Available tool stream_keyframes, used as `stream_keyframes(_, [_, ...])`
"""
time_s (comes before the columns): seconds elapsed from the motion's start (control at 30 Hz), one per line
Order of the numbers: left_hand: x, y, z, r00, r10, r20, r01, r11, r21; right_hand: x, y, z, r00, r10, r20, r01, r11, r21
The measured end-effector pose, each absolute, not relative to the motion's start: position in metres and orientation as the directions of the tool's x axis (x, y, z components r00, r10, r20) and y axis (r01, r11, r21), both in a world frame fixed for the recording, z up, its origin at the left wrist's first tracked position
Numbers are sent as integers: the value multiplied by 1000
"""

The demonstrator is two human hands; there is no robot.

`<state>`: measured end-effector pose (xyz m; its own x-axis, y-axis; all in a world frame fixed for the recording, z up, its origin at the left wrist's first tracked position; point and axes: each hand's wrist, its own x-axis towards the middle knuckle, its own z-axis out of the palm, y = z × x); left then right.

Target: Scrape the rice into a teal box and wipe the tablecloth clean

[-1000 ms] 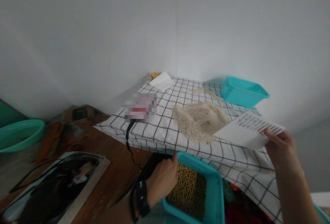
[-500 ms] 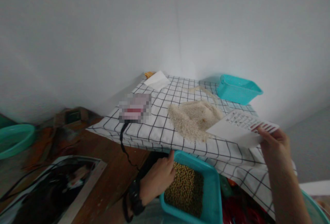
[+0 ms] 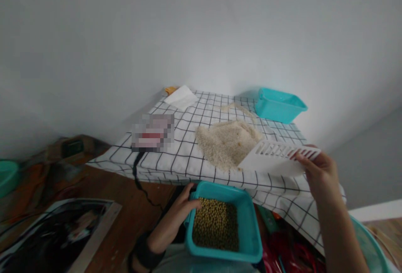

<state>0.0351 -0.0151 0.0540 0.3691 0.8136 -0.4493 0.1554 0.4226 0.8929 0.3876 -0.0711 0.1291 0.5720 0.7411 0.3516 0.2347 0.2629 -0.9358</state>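
At the far left is part of a green basin, with a brown box to its right and a picture panel nearer. A blurred-out flat object lies on the left of the checked cloth, a black cord hanging from its near end. Beyond it, at the far left corner, lies a white sheet.

The left hand grips the left rim of the near turquoise bin, thumb over the inside, fingers outside. The bin sits below the cloth's near edge and holds yellow beans beside dark green ones.

Mid-cloth is a spread heap of pale grain. At its right, the right hand pinches a white slotted card between thumb and closed fingers; the card's left edge overlaps the heap in view, and I cannot tell whether they touch. A second turquoise bin stands at far right.
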Motion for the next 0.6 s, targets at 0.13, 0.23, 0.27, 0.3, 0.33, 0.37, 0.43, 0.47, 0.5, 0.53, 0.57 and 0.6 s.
stream_keyframes(0.13, [34, -12, 58, 351, 822, -449, 106, 441, 891, 384, -74, 135, 552, 743, 377, 276, 263, -924])
stream_keyframes(0.23, [33, -10, 61, 355, 826, -437, 86, 437, 895, 382, -76, 138, 549, 749, 371, 273, 258, -927])
stream_keyframes(0.27, [33, -10, 62, 362, 826, -432, 82, 434, 897, 381, -76, 138, 554, 747, 368, 268, 259, -928])
stream_keyframes(0.3, [33, -10, 63, 364, 826, -430, 77, 433, 898, 381, -76, 139, 560, 742, 369, 267, 260, -928])
stream_keyframes(0.33, [33, -10, 64, 364, 827, -429, 74, 434, 898, 381, -76, 139, 565, 736, 374, 273, 261, -926])
stream_keyframes(0.37, [33, -10, 65, 362, 826, -432, 74, 436, 897, 381, -76, 139, 565, 732, 380, 286, 258, -923])
stream_keyframes(0.43, [33, -10, 67, 360, 825, -436, 76, 440, 895, 381, -76, 140, 560, 731, 389, 312, 249, -917])
stream_keyframes(0.47, [34, -10, 67, 355, 827, -436, 77, 440, 895, 381, -76, 140, 560, 730, 393, 321, 246, -915])
stream_keyframes(0.5, [34, -11, 68, 346, 831, -436, 75, 438, 896, 381, -76, 141, 561, 728, 395, 323, 247, -914])
stream_keyframes(0.53, [34, -12, 69, 335, 835, -436, 71, 439, 896, 381, -76, 141, 567, 722, 397, 317, 253, -914])
stream_keyframes(0.57, [34, -12, 70, 323, 838, -440, 63, 444, 894, 381, -76, 142, 575, 714, 398, 306, 264, -915])
stream_keyframes(0.6, [35, -13, 72, 313, 839, -446, 55, 453, 890, 381, -77, 142, 583, 708, 398, 294, 273, -916])
